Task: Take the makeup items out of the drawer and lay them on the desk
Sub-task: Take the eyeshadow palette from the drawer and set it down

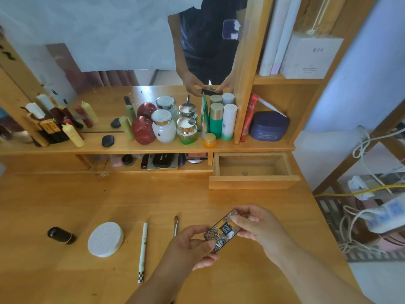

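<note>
A flat patterned makeup palette [224,229] hangs just above the wooden desk [65,270], tilted, held between both hands. My left hand [192,245] pinches its near end; my right hand [254,222] grips its far end. The small wooden drawer [254,182] stands pulled open behind them, and its visible bottom looks bare. On the desk to the left lie a brown-tipped brush [176,224], a white pencil [142,251], a round white compact [105,239] and a small black case [61,235].
A shelf [142,148] under the mirror carries several jars, bottles and tubes, with more makeup in the slot below [162,162]. Right of the desk edge hang cables and a power strip [385,213]. Books and a white box stand on the upper right shelf [285,80].
</note>
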A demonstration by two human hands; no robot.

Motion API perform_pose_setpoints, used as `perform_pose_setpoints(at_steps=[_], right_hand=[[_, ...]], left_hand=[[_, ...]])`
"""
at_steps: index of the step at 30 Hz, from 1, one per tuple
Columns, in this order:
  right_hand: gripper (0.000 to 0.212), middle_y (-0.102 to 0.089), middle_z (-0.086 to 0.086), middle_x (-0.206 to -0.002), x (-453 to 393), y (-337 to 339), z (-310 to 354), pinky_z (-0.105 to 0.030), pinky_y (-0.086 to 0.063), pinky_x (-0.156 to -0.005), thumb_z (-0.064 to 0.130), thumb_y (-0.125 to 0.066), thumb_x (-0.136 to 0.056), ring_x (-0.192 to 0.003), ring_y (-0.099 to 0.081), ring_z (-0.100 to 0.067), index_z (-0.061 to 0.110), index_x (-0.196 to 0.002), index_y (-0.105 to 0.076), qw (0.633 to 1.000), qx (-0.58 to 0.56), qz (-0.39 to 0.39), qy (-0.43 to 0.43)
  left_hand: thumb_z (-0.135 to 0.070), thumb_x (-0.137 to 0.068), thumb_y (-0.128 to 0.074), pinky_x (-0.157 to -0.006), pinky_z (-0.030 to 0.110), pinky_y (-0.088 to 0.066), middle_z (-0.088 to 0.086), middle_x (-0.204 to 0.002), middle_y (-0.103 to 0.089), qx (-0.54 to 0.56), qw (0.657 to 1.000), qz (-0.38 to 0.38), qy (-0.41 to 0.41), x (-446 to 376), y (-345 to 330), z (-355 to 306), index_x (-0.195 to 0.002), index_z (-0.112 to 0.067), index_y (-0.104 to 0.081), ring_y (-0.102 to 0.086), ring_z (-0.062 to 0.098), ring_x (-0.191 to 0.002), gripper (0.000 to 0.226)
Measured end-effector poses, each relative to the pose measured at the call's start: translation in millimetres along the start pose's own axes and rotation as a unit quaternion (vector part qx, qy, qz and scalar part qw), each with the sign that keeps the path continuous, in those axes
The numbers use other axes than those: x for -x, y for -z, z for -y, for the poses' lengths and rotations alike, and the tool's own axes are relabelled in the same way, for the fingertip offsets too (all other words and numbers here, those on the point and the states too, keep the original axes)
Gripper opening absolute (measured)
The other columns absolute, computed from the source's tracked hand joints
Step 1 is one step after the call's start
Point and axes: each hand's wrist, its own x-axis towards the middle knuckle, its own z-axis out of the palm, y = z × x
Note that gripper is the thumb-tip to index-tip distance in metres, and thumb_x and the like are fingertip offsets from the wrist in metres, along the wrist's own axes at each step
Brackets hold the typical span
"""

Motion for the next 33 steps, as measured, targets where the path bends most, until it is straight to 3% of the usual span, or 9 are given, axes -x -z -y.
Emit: perform_pose_setpoints(at_steps=[5, 9, 12, 15, 17, 19, 25, 29, 33], right_hand=[[0.010, -0.071, -0.007, -0.096, -5.2, -4.6, -2.6, -0.031, -0.056, -0.073, 0.012, -0.067, -0.083, -0.086, -0.067, -0.019, 0.014, -0.092, -0.069, 1.000, -0.003, -0.018, -0.012], [0.006, -0.072, -0.006, -0.089, -6.9, -9.0, -2.8, -0.030, -0.056, -0.071, 0.013, -0.065, -0.085, -0.081, -0.067, -0.017, 0.016, -0.085, -0.070, 0.999, 0.025, 0.009, -0.025], [0.007, -0.072, -0.006, -0.090, -8.0, -8.8, -3.0, -0.024, -0.055, -0.065, 0.014, -0.064, -0.086, -0.081, -0.067, -0.015, 0.017, -0.086, -0.070, 0.998, 0.044, 0.026, -0.022], [0.007, -0.073, -0.004, -0.089, -7.2, -7.2, -3.3, -0.020, -0.053, -0.062, 0.014, -0.066, -0.084, -0.080, -0.068, -0.013, 0.019, -0.086, -0.071, 0.997, 0.064, 0.048, -0.022], [0.012, -0.074, -0.002, -0.092, -5.2, -8.2, -5.2, -0.019, -0.053, -0.064, 0.015, -0.067, -0.083, -0.083, -0.068, -0.012, 0.020, -0.094, -0.070, 0.991, 0.098, 0.084, -0.026], [0.023, -0.072, -0.001, -0.099, -4.0, -9.6, -8.9, -0.018, -0.052, -0.068, 0.016, -0.066, -0.083, -0.089, -0.067, -0.010, 0.021, -0.106, -0.066, 0.985, 0.121, 0.114, -0.033], [0.069, -0.051, 0.006, -0.129, 0.9, -4.5, -19.4, -0.035, -0.048, -0.096, 0.011, -0.067, -0.072, -0.108, -0.058, -0.010, 0.024, -0.133, -0.039, 0.975, 0.122, 0.178, -0.058], [0.106, -0.036, 0.016, -0.138, 8.5, 0.2, -22.9, -0.032, -0.041, -0.104, 0.013, -0.077, -0.063, -0.121, -0.047, -0.005, 0.034, -0.144, -0.011, 0.953, 0.164, 0.249, -0.057], [0.120, -0.022, 0.026, -0.137, 19.3, -2.1, -22.3, -0.022, -0.040, -0.099, 0.029, -0.083, -0.059, -0.124, -0.036, 0.003, 0.052, -0.138, 0.004, 0.935, 0.258, 0.244, -0.025]], left_hand=[[-0.013, -0.071, -0.077, -0.078, 0.029, -0.055, -0.002, -0.077, -0.074, -0.220, 0.972, 0.035, -0.079, 3.7, -2.8, 5.7, -0.103, -0.025, -0.052, -0.067, 0.011, -0.071, 0.043], [-0.036, -0.073, -0.073, -0.073, 0.023, -0.053, -0.010, -0.081, -0.069, -0.411, 0.897, -0.001, -0.161, 1.6, -1.1, 4.8, -0.096, -0.032, -0.051, -0.062, 0.002, -0.072, 0.032], [-0.046, -0.074, -0.068, -0.081, 0.026, -0.050, -0.016, -0.102, -0.061, -0.510, 0.833, -0.006, -0.212, 0.6, -2.4, 1.4, -0.117, -0.038, -0.041, -0.058, 0.002, -0.087, 0.052], [-0.047, -0.073, -0.068, -0.099, 0.019, -0.037, -0.020, -0.144, -0.029, -0.555, 0.791, 0.020, -0.258, -3.8, -3.2, 0.1, -0.139, -0.039, -0.013, -0.041, 0.001, -0.124, 0.086], [-0.048, -0.072, -0.069, -0.110, 0.014, -0.015, -0.025, -0.149, -0.002, -0.578, 0.767, 0.053, -0.273, -4.9, -4.4, -1.8, -0.142, -0.036, 0.008, -0.011, -0.005, -0.136, 0.105], [-0.045, -0.072, -0.069, -0.108, 0.011, -0.005, -0.024, -0.148, -0.005, -0.585, 0.762, 0.074, -0.266, -4.6, -6.3, -4.5, -0.142, -0.033, 0.014, -0.005, -0.007, -0.134, 0.109], [-0.044, -0.068, -0.070, -0.106, 0.012, -0.016, -0.013, -0.151, -0.020, -0.562, 0.793, 0.084, -0.219, -9.8, -5.5, -5.0, -0.145, -0.029, -0.008, -0.021, 0.003, -0.135, 0.100], [-0.044, -0.066, -0.072, -0.091, -0.005, -0.015, -0.014, -0.145, -0.029, -0.543, 0.808, 0.091, -0.211, -10.0, -3.6, -8.1, -0.142, -0.028, -0.018, -0.026, -0.006, -0.124, 0.095], [-0.048, -0.060, -0.073, -0.105, 0.016, -0.024, -0.017, -0.146, -0.021, -0.530, 0.821, 0.116, -0.176, -10.3, -5.2, -6.6, -0.144, -0.031, -0.005, -0.023, 0.000, -0.131, 0.109]])
